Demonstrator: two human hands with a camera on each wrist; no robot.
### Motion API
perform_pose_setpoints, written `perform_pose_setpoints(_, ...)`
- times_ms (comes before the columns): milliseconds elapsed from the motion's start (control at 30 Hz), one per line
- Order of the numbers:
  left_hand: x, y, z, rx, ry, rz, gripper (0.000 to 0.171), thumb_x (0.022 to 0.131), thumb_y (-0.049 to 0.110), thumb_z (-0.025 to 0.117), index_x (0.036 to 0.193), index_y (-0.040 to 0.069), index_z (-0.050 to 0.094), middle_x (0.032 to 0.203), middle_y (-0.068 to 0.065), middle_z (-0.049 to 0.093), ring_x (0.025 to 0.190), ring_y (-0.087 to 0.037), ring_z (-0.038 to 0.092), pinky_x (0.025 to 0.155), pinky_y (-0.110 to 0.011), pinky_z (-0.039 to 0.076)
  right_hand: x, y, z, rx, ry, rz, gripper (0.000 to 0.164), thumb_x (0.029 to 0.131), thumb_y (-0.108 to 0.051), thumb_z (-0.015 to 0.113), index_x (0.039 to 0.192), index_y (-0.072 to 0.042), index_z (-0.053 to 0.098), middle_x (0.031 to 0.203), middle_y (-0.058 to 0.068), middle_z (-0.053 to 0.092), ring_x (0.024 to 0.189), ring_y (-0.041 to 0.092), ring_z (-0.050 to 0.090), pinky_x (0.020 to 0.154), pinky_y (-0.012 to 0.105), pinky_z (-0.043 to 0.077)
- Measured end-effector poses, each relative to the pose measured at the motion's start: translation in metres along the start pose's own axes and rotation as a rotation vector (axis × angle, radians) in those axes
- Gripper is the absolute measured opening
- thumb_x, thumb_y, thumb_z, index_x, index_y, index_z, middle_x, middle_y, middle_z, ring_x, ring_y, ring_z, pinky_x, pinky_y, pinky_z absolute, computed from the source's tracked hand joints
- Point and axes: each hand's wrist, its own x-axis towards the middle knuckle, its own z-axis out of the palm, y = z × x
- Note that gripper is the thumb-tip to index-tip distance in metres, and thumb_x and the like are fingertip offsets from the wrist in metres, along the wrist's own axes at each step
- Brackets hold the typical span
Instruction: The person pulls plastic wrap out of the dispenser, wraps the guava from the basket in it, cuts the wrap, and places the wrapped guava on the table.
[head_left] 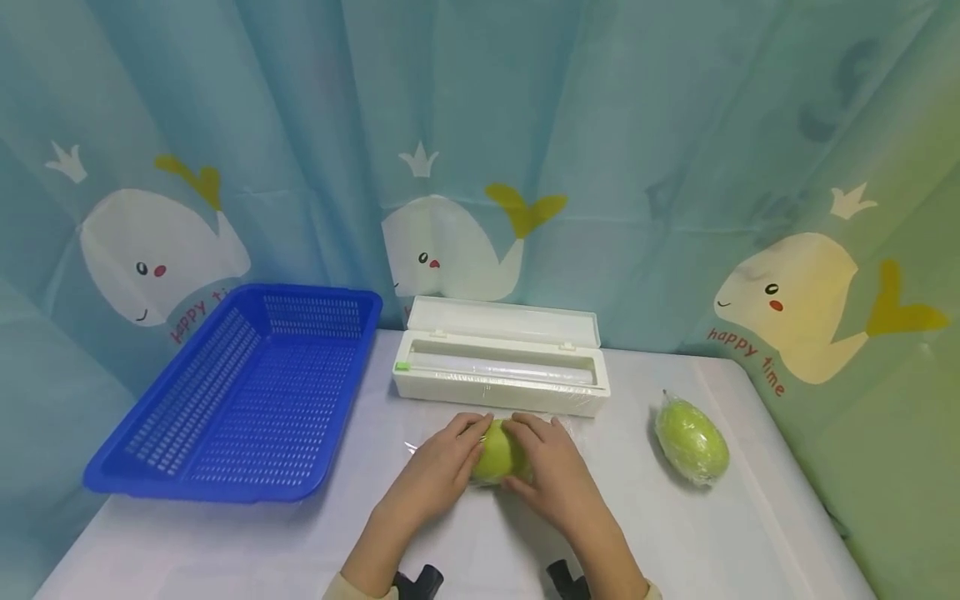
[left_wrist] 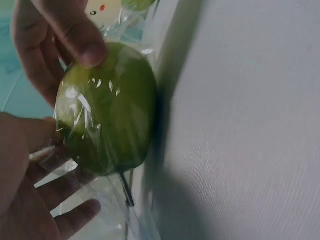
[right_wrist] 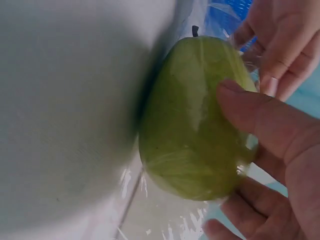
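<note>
A green pear (head_left: 497, 454) with a dark stem lies on the table between the two hands, wrapped in clear plastic film. My right hand (head_left: 553, 467) holds it from the right; the thumb (right_wrist: 240, 102) lies on its surface, while the other fingers reach behind and below. On the stem side, my left hand (head_left: 438, 467) touches the film and the pear's edge with spread, fairly straight fingers (left_wrist: 75, 217). Loose cling film (left_wrist: 107, 200) hangs past the stem in the left wrist view. More film spreads beyond the pear's other end in the right wrist view.
Behind the hands stands a white cling film box (head_left: 502, 398), lid raised, with a film roll (head_left: 502, 368) inside. A blue plastic basket (head_left: 255, 400) is at the left. Another film-wrapped green pear (head_left: 692, 442) lies on the white table (head_left: 720, 542) at the right. A curtain hangs behind.
</note>
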Motion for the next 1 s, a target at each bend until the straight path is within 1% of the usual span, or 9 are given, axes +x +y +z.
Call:
perform_pose_setpoints(100, 0.0, -0.001, -0.008, 0.022, 0.035, -0.026, 0.045, 0.106, 0.027, 0.047, 0.15, 0.015, 0.046, 0.138, -0.001, 0.058, 0.126, -0.022, 0.057, 0.103, -0.042, 0.049, 0.001, 0.001, 0.002, 0.017, 0.006, 0.033, 0.073, 0.061, -0.019, 0.096, 0.126, -0.013, 0.062, 0.134, 0.009, 0.062, 0.125, 0.03, 0.056, 0.108, 0.049, 0.044)
perform_pose_setpoints(167, 0.001, 0.001, -0.016, 0.057, 0.12, -0.011, 0.042, 0.105, 0.026, 0.051, 0.146, 0.016, 0.051, 0.133, -0.001, 0.061, 0.124, -0.022, 0.058, 0.102, -0.043, 0.05, 0.001, 0.002, 0.002, 0.028, 0.013, 0.048, 0.075, 0.059, -0.019, 0.096, 0.125, -0.014, 0.062, 0.132, 0.008, 0.063, 0.123, 0.03, 0.057, 0.106, 0.047, 0.046)
perform_pose_setpoints(267, 0.001, 0.01, -0.031, 0.104, 0.299, 0.057, 0.028, 0.098, 0.018, 0.064, 0.125, 0.017, 0.066, 0.118, 0.001, 0.065, 0.112, -0.021, 0.062, 0.094, -0.039, 0.054, 0.003, 0.003, 0.002, 0.032, 0.027, 0.047, 0.076, 0.058, -0.021, 0.096, 0.126, -0.012, 0.062, 0.128, 0.007, 0.066, 0.121, 0.029, 0.058, 0.105, 0.048, 0.046)
perform_pose_setpoints(333, 0.0, 0.021, -0.037, 0.115, 0.362, 0.108, 0.018, 0.092, 0.013, 0.07, 0.11, 0.017, 0.072, 0.107, 0.004, 0.066, 0.101, -0.018, 0.063, 0.086, -0.035, 0.056, 0.003, 0.004, 0.002, 0.027, 0.03, 0.036, 0.076, 0.059, -0.023, 0.096, 0.126, -0.011, 0.063, 0.129, 0.008, 0.066, 0.12, 0.03, 0.058, 0.105, 0.049, 0.046)
perform_pose_setpoints(433, -0.004, 0.04, -0.036, 0.147, 0.275, 0.116, 0.019, 0.09, 0.021, 0.074, 0.109, 0.016, 0.072, 0.109, 0.003, 0.067, 0.099, -0.017, 0.064, 0.081, -0.034, 0.057, 0.003, 0.005, 0.004, 0.008, 0.039, 0.016, 0.073, 0.062, -0.026, 0.095, 0.126, -0.009, 0.064, 0.13, 0.009, 0.065, 0.12, 0.031, 0.058, 0.104, 0.049, 0.047)
perform_pose_setpoints(567, -0.008, 0.052, -0.019, 0.233, 0.016, 0.0, 0.056, 0.093, 0.042, 0.069, 0.137, 0.008, 0.059, 0.138, -0.01, 0.058, 0.121, -0.027, 0.058, 0.093, -0.042, 0.055, 0.003, 0.007, 0.006, -0.012, 0.053, -0.001, 0.072, 0.061, -0.025, 0.096, 0.125, -0.009, 0.065, 0.128, 0.008, 0.066, 0.118, 0.03, 0.06, 0.101, 0.048, 0.049)
perform_pose_setpoints(633, -0.008, 0.052, -0.011, 0.248, -0.05, -0.047, 0.067, 0.093, 0.046, 0.067, 0.144, 0.005, 0.051, 0.147, -0.015, 0.049, 0.132, -0.031, 0.05, 0.101, -0.044, 0.051, 0.004, 0.008, 0.006, -0.017, 0.059, -0.004, 0.072, 0.061, -0.024, 0.096, 0.124, -0.008, 0.066, 0.126, 0.008, 0.067, 0.116, 0.03, 0.06, 0.1, 0.048, 0.049)
perform_pose_setpoints(867, -0.004, 0.035, 0.006, 0.217, 0.001, -0.056, 0.077, 0.087, 0.043, 0.076, 0.147, 0.004, 0.047, 0.147, -0.011, 0.049, 0.133, -0.03, 0.046, 0.105, -0.042, 0.048, 0.004, 0.008, 0.006, -0.015, 0.078, -0.019, 0.071, 0.057, -0.024, 0.098, 0.12, -0.009, 0.068, 0.122, 0.005, 0.068, 0.113, 0.029, 0.061, 0.098, 0.046, 0.05)
perform_pose_setpoints(1000, -0.003, 0.027, 0.009, 0.184, -0.017, -0.038, 0.089, 0.081, 0.042, 0.081, 0.151, 0.004, 0.04, 0.152, -0.01, 0.044, 0.135, -0.031, 0.042, 0.109, -0.044, 0.043, 0.004, 0.006, 0.005, -0.039, 0.078, -0.016, 0.073, 0.055, -0.026, 0.098, 0.119, -0.009, 0.067, 0.122, 0.006, 0.067, 0.112, 0.03, 0.061, 0.094, 0.048, 0.052)
